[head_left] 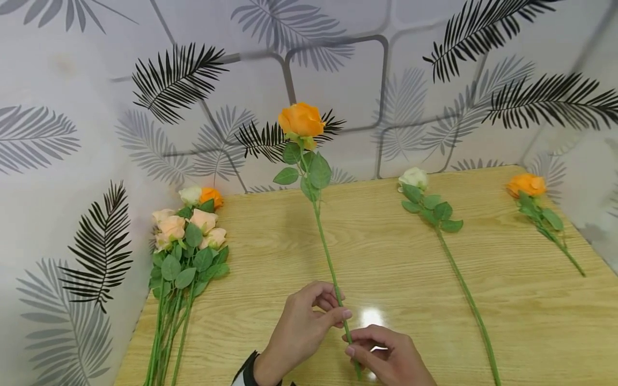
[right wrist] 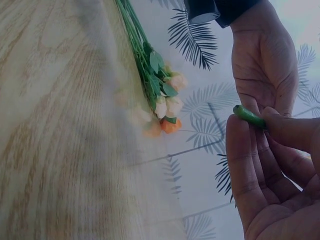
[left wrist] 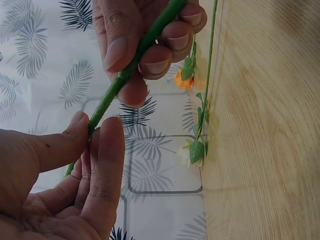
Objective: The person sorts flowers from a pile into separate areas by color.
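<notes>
An orange rose [head_left: 302, 120] on a long green stem stands tilted in front of me, its bloom up against the patterned backdrop. My left hand [head_left: 304, 327] pinches the stem between thumb and fingers at its lower part. Just below, my right hand [head_left: 391, 354] pinches the same stem near its bottom end. In the left wrist view the green stem [left wrist: 111, 92] runs slanting through both hands. The cut tip of the stem [right wrist: 245, 114] pokes out past the thumb and fingers of my right hand in the right wrist view.
A bunch of peach, white and orange roses [head_left: 183, 236] lies at the table's left. Right of my hands lies a white rose [head_left: 414, 178] with a long stem; farther right, a shorter orange rose [head_left: 527, 185]. A leaf-patterned sheet [head_left: 333, 86] rises behind the wooden table [head_left: 386, 257].
</notes>
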`<action>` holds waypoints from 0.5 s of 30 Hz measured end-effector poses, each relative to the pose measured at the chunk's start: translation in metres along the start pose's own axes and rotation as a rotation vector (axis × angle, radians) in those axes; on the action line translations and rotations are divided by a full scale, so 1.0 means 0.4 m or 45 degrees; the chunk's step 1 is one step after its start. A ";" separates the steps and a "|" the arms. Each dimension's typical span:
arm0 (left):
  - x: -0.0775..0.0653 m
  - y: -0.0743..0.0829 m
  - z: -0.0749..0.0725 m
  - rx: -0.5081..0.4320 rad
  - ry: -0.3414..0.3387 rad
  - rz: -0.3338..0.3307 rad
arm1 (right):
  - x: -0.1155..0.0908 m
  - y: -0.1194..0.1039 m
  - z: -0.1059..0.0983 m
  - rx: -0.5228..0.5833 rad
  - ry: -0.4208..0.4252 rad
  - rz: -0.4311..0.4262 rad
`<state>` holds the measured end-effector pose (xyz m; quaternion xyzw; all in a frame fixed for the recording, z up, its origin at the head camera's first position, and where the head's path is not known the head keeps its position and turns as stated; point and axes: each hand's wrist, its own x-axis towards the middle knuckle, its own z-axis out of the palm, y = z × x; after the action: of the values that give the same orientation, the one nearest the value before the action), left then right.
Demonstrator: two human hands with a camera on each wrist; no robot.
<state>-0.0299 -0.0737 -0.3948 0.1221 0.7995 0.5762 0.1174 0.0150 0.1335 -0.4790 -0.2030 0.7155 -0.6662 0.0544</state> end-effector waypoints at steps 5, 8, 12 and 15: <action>0.002 -0.003 0.000 0.033 0.017 0.011 | -0.001 0.001 -0.003 -0.035 0.036 -0.048; 0.003 -0.003 -0.001 0.045 0.028 0.012 | -0.001 0.004 -0.003 -0.041 0.049 -0.079; 0.005 -0.003 -0.002 0.096 0.039 0.027 | 0.002 0.013 -0.003 -0.055 0.056 -0.138; 0.004 -0.005 -0.005 0.144 0.050 0.041 | 0.001 0.017 -0.006 -0.077 0.067 -0.165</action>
<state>-0.0321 -0.0756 -0.3962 0.1300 0.8309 0.5343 0.0854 0.0122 0.1356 -0.4854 -0.2329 0.7220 -0.6514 -0.0138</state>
